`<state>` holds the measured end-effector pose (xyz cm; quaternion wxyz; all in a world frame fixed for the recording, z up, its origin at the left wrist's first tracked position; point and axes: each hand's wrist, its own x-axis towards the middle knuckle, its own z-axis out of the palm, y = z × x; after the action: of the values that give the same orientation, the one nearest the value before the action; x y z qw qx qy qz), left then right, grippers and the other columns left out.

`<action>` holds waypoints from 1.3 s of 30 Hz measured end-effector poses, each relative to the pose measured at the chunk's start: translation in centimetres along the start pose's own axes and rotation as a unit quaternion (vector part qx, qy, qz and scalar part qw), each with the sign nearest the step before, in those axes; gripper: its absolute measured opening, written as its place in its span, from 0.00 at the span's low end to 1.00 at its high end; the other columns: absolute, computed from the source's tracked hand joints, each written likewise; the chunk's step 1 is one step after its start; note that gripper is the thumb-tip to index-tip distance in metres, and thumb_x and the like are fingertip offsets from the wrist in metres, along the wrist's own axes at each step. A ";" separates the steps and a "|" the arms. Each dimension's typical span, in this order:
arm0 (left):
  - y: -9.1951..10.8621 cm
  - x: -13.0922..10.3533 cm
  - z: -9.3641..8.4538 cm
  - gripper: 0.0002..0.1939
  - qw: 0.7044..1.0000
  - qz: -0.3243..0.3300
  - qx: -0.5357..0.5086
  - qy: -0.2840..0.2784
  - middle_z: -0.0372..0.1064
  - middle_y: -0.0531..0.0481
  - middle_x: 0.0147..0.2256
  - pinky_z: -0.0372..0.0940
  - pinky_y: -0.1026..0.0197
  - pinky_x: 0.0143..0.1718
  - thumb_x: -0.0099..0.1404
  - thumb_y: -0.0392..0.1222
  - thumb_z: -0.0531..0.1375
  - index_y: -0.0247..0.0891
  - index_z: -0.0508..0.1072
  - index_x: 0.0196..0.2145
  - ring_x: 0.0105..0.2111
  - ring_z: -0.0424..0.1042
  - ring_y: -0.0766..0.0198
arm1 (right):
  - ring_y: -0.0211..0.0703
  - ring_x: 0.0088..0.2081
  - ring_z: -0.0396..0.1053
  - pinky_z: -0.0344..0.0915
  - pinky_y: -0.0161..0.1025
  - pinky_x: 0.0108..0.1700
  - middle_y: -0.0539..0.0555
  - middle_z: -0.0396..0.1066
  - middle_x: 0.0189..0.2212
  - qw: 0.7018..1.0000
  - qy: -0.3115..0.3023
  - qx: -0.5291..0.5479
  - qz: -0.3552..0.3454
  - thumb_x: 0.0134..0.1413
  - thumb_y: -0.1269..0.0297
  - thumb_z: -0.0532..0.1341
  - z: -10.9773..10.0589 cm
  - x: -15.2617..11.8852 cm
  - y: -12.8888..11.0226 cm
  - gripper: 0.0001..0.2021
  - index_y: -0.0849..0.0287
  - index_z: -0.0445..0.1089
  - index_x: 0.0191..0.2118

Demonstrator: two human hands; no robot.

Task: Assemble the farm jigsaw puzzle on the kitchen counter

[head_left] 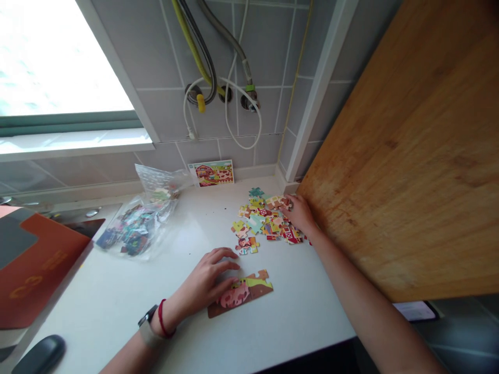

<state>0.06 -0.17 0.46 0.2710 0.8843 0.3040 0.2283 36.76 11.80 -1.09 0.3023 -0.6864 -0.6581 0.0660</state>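
Note:
A few joined jigsaw pieces, showing a spotted pink animal on brown ground, lie on the white counter. Over their upper left edge rests my left hand, fingers apart, its thumb touching them. Farther back, a heap of loose jigsaw pieces is spread out beside the wooden board. My right hand is at the heap's right side, its fingers closed on a brownish jigsaw piece; the fingertips are partly hidden. One piece with a figure lies at the near edge of the heap.
A picture card of a red barn leans on the tiled wall. Left of it are clear plastic bags of more pieces. A large wooden board stands at the right. An orange box and a dark rounded object are at the left.

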 end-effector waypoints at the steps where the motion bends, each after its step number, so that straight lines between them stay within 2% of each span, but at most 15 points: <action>1: 0.0 0.0 0.0 0.11 1.000 0.001 0.002 -0.001 0.70 0.43 0.56 0.69 0.45 0.59 0.76 0.46 0.60 0.46 0.76 0.53 0.59 0.69 0.51 | 0.54 0.50 0.75 0.71 0.49 0.58 0.63 0.75 0.50 1.000 0.015 0.008 0.004 0.56 0.65 0.66 -0.2 0.0 0.0 0.26 0.62 0.75 0.60; 5: 0.1 -0.1 -0.1 0.16 1.000 -0.001 0.011 -0.022 0.69 0.43 0.58 0.66 0.41 0.61 0.72 0.51 0.65 0.47 0.76 0.54 0.61 0.66 0.47 | 0.48 0.38 0.77 0.75 0.47 0.48 0.63 0.74 0.47 0.997 0.064 0.040 0.019 0.59 0.64 0.63 -0.8 0.2 0.1 0.23 0.63 0.76 0.59; 7: 0.3 -0.1 -0.1 0.18 0.999 -0.006 0.014 -0.032 0.68 0.43 0.59 0.66 0.40 0.62 0.71 0.54 0.66 0.49 0.76 0.55 0.62 0.66 0.46 | 0.48 0.35 0.76 0.76 0.47 0.44 0.63 0.76 0.46 0.993 0.092 0.069 0.032 0.58 0.61 0.64 -1.0 0.3 0.1 0.23 0.63 0.77 0.57; 12: 0.6 0.0 -0.4 0.17 0.999 -0.014 0.016 -0.040 0.68 0.43 0.60 0.66 0.39 0.62 0.71 0.53 0.66 0.49 0.77 0.55 0.63 0.65 0.46 | 0.50 0.36 0.76 0.75 0.48 0.45 0.63 0.82 0.40 0.981 0.133 0.128 0.052 0.59 0.55 0.64 -1.9 0.2 -0.3 0.20 0.64 0.80 0.51; 15: 0.7 0.0 -0.5 0.16 0.999 -0.011 0.011 -0.041 0.68 0.43 0.60 0.66 0.39 0.62 0.72 0.51 0.65 0.48 0.77 0.55 0.63 0.65 0.46 | 0.51 0.36 0.76 0.74 0.49 0.45 0.63 0.82 0.38 0.972 0.180 0.147 0.046 0.59 0.53 0.63 -2.7 0.0 -0.8 0.20 0.64 0.81 0.46; 19: 0.7 0.1 -0.4 0.13 1.000 -0.002 0.004 -0.023 0.70 0.43 0.58 0.67 0.41 0.61 0.73 0.48 0.64 0.47 0.77 0.54 0.61 0.67 0.48 | 0.50 0.34 0.74 0.76 0.47 0.36 0.62 0.80 0.36 0.941 0.210 0.251 0.090 0.53 0.48 0.65 -3.4 -0.2 -1.8 0.22 0.64 0.80 0.43; 22: 0.7 0.2 -0.4 0.10 1.000 0.002 -0.013 0.022 0.73 0.42 0.54 0.70 0.46 0.57 0.76 0.45 0.60 0.43 0.76 0.52 0.57 0.71 0.52 | 0.46 0.31 0.72 0.74 0.40 0.27 0.56 0.77 0.33 0.892 0.155 0.399 0.146 0.44 0.45 0.71 -3.1 -0.9 -3.7 0.24 0.61 0.78 0.40; 25: 0.6 0.2 -0.6 0.09 0.995 -0.023 -0.034 0.088 0.76 0.43 0.47 0.72 0.51 0.52 0.77 0.45 0.59 0.41 0.77 0.48 0.49 0.75 0.56 | 0.40 0.27 0.70 0.74 0.37 0.24 0.50 0.75 0.31 0.845 0.016 0.506 0.172 0.36 0.46 0.77 -2.2 -2.9 -6.7 0.25 0.58 0.77 0.37; 28: 0.4 0.0 -0.7 0.10 0.987 -0.077 -0.061 0.127 0.78 0.45 0.42 0.73 0.58 0.41 0.77 0.47 0.59 0.40 0.76 0.47 0.41 0.76 0.60 | 0.38 0.26 0.69 0.76 0.37 0.24 0.49 0.74 0.30 0.823 -0.097 0.535 0.165 0.38 0.47 0.79 -1.0 -5.8 -10.1 0.24 0.56 0.76 0.35; 31: 0.3 -0.1 -0.6 0.13 0.977 -0.115 -0.099 0.147 0.79 0.48 0.41 0.71 0.64 0.32 0.76 0.48 0.60 0.40 0.74 0.52 0.34 0.75 0.65 | 0.40 0.29 0.72 0.79 0.38 0.26 0.49 0.72 0.29 0.806 -0.155 0.550 0.154 0.39 0.48 0.80 0.1 -8.4 -12.7 0.22 0.56 0.74 0.34; 33: 0.3 -0.1 -0.4 0.17 0.971 -0.124 -0.115 0.166 0.78 0.50 0.38 0.70 0.65 0.30 0.75 0.49 0.61 0.40 0.71 0.56 0.31 0.74 0.67 | 0.43 0.33 0.74 0.80 0.39 0.28 0.50 0.73 0.32 0.793 -0.189 0.559 0.153 0.41 0.48 0.79 0.6 -9.6 -13.6 0.22 0.55 0.73 0.34; 36: 0.2 0.0 -0.2 0.18 0.962 -0.140 -0.122 0.200 0.75 0.54 0.32 0.68 0.67 0.29 0.75 0.50 0.62 0.40 0.71 0.57 0.28 0.72 0.69 | 0.44 0.36 0.76 0.81 0.40 0.29 0.50 0.74 0.36 0.780 -0.221 0.566 0.151 0.43 0.48 0.78 1.0 -10.3 -14.0 0.21 0.55 0.72 0.34; 39: -0.1 0.0 -0.1 0.17 0.963 -0.147 -0.120 0.192 0.74 0.54 0.32 0.67 0.67 0.29 0.74 0.49 0.63 0.40 0.73 0.55 0.28 0.70 0.69 | 0.41 0.33 0.74 0.80 0.38 0.28 0.49 0.74 0.35 0.781 -0.229 0.564 0.144 0.44 0.50 0.78 1.0 -10.3 -13.6 0.21 0.56 0.72 0.34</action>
<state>-0.08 -0.08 0.45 0.3419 0.7304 0.4478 0.3861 23.20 1.75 1.79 0.4628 -0.4450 -0.4471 0.6229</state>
